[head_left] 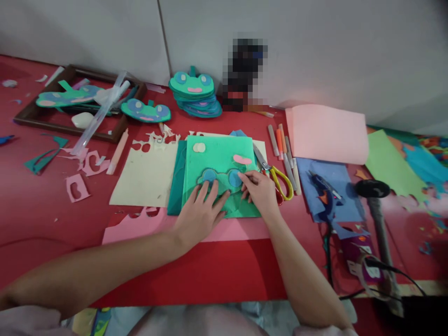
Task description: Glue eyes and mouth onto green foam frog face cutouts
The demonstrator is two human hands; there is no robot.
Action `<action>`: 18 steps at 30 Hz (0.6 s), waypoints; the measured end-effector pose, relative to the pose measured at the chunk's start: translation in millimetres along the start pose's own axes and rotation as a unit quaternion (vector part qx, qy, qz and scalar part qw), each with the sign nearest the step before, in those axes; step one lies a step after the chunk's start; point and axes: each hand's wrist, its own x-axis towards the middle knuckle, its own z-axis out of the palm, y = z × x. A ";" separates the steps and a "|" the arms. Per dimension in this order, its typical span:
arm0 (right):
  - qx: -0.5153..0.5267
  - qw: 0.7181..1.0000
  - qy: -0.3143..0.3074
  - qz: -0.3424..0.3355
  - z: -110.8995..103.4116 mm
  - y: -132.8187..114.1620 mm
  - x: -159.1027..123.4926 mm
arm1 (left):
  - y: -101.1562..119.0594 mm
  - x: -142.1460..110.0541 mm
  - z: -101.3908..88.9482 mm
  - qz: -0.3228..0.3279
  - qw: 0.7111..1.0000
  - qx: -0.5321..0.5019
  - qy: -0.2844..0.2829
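Observation:
A green frog-head cutout (222,185) lies on a stack with a bright green foam sheet (219,149) on top. My left hand (201,212) rests on the cutout with its fingers spread, fingertips by the left blue circle (209,175). The thumb and index finger of my right hand (261,190) pinch at the edge of the right blue circle (234,178), which sits on the cutout's other eye bump. Two small cream ovals (199,147) and a pink mouth-shaped piece (242,160) lie loose on the sheet. Yellow-handled scissors (280,179) lie beside the sheet.
Finished frog faces are stacked (194,95) at the back. A brown frame (70,126) holds more pieces and glue sticks. Several markers (283,147), folded pink foam (329,133) and a glue gun (325,191) with a cord lie to the right, near a black-topped stand (380,224).

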 end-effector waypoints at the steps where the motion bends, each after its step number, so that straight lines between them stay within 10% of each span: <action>1: -0.006 1.000 0.002 -0.004 0.3 0.2 -0.3 | -0.1 -0.1 0.1 0.000 1.000 0.003 0.001; 10: -0.153 0.988 -0.027 -0.019 -1.8 -2.2 5.6 | 1.4 -0.9 -2.2 -0.007 1.000 0.027 0.000; 18: -0.425 0.903 0.061 -0.026 24.0 -25.3 -6.6 | 1.2 -0.6 -1.9 -0.006 1.000 0.025 0.004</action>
